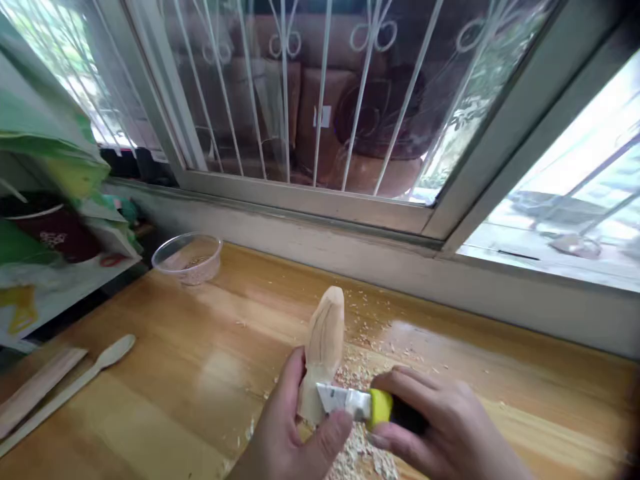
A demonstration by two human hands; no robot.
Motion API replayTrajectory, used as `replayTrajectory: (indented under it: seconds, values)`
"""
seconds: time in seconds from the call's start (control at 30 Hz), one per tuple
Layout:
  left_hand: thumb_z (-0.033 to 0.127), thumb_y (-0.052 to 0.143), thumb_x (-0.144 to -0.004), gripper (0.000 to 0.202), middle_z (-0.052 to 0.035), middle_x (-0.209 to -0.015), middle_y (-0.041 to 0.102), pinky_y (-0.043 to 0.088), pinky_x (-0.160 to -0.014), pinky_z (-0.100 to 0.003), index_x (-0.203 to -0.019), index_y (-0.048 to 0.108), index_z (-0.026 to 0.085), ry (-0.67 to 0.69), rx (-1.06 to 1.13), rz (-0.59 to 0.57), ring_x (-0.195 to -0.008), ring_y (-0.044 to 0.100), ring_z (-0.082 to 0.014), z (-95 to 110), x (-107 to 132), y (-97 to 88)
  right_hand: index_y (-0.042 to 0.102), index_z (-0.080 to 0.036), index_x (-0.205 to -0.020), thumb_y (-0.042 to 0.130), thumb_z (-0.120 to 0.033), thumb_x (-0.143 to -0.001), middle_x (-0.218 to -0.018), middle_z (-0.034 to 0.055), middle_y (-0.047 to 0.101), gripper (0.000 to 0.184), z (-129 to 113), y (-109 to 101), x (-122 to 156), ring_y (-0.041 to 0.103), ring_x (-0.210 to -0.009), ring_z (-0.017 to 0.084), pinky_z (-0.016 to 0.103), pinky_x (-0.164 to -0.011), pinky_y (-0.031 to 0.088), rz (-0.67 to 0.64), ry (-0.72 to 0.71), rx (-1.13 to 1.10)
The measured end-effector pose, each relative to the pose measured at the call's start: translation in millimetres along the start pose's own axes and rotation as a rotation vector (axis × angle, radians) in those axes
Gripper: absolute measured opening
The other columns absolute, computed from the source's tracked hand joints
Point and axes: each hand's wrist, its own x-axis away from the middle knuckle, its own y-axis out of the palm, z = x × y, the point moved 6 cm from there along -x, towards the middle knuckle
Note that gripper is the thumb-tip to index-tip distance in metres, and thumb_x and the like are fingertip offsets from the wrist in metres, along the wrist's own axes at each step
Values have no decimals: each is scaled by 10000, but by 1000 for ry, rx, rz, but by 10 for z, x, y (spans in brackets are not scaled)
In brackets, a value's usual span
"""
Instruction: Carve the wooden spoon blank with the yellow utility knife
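My left hand [295, 430] is closed around the lower part of a pale, partly carved piece of wood [325, 333], whose rounded end points up and away from me. Pencil-like lines run along its face. In my right hand [440, 420] is a utility knife [381, 408] with a yellow and black handle. Its blade lies across the lower part of the wood, and my left thumb touches the metal blade holder. Wood shavings [363, 453] are heaped on the table under both hands.
On the wooden table [200, 400] a wooden spoon [107, 357] and a flat wood strip [43, 390] lie at the left. A clear plastic bowl [200, 270] with small bits inside stands near the wall. Behind is a barred window [300, 193]; a cluttered shelf [115, 270] is at far left.
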Motion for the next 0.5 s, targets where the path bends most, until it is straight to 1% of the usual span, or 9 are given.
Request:
replayTrajectory:
  seconds: [0.17,0.3,0.4,0.5]
  values:
    - [500,621,-752,592,-77,-949,648,445,-756,-264,-1185,406,157,19,18,-46,-831,598,-184,87,-40,46,607,-208,-777,438,-629,-851,-584,-15,567,459,-2,-32,35,516,-466,102,218,-418,353,43,-10,75]
    - [483,634,-753,607,-69,-894,640,448,-751,-266,-1199,389,152,18,33,-34,-833,604,-191,71,-48,57,605,-207,-803,453,-611,-854,-599,-12,577,434,18,-41,46,524,-476,107,221,-426,362,46,-19,87]
    - [474,653,-739,637,-68,-946,621,436,-783,-266,-1216,372,159,10,80,-20,-854,592,-186,56,-28,56,601,-208,-793,428,-630,-854,-605,-9,581,460,39,-15,40,531,-488,107,217,-444,384,-8,1,20]
    - [476,645,-744,605,-75,-1001,617,427,-801,-264,-1201,403,162,13,92,-34,-874,586,-186,64,-9,66,602,-209,-784,413,-640,-854,-597,-11,579,476,38,-5,31,528,-480,103,212,-441,386,-30,15,-24]
